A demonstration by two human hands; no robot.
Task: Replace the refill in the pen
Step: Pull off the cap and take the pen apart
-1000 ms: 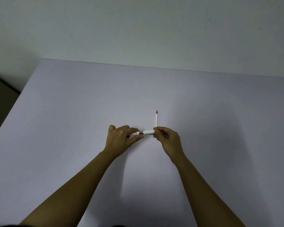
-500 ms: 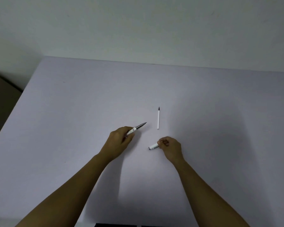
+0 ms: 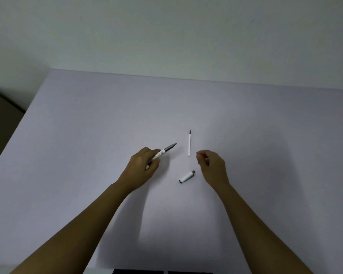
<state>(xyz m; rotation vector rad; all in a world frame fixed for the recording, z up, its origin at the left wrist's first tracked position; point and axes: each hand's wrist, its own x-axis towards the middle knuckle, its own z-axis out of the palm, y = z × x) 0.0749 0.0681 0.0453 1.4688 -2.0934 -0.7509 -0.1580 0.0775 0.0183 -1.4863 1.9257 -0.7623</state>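
Observation:
My left hand [image 3: 142,169] grips a white pen [image 3: 165,150] with a grey tip that points up and to the right, above the table. The pen's white cap [image 3: 187,176] lies on the table between my two hands. A thin white refill [image 3: 189,144] with a dark tip lies farther back, pointing away from me. My right hand [image 3: 212,167] hovers just right of the refill and above the cap, its fingers loosely curled and holding nothing.
The pale table [image 3: 87,135] runs back to a plain wall. Its left edge drops off toward a dark floor [image 3: 0,119]. A dark object [image 3: 139,271] shows at the near edge.
The cap came off the pen in my right hand, which set it on the table, let go and moved up and right. My left hand kept the pen.

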